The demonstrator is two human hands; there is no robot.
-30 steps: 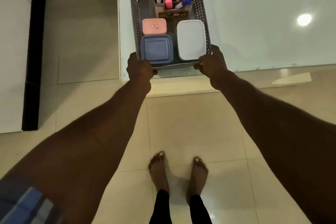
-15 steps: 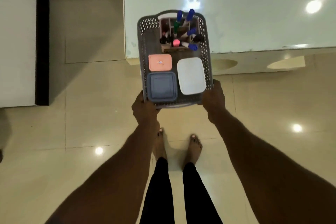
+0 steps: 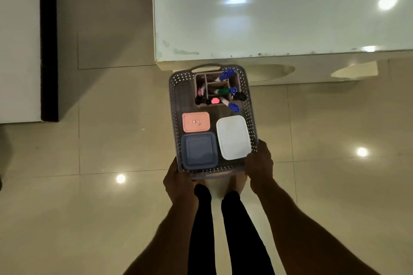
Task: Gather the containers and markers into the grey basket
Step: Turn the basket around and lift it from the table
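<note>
Nearest the camera, two bare forearms reach down past black-trousered legs. The left hand (image 3: pixel 178 182) and the right hand (image 3: pixel 260 163) each grip a near corner of the grey basket (image 3: pixel 176 105), fingers clenched around its rim, carrying it in the air above the tiled floor (image 3: pixel 89 207).

Inside, at the near end, a blue lidded container (image 3: pixel 199 150) sits beside a white lidded container (image 3: pixel 233 137); just beyond the blue one lies a pink lidded container (image 3: pixel 196 122). At the far end a divided marker holder (image 3: pixel 201 78) stands crowded with markers (image 3: pixel 223 91), blue, green, pink and black caps leaning at angles.

The gathering looks complete, since every container and marker in sight is in the basket; the step in hand seems to be carrying the loaded basket off. The next move calls for keeping it level so the leaning markers don't tip out, then setting it down.

Farther off, the white bench (image 3: pixel 279 11) stands just past the basket's far handle, glossy and reflecting ceiling lights. A dark vertical strip (image 3: pixel 48 40) edges a pale panel at left.
</note>
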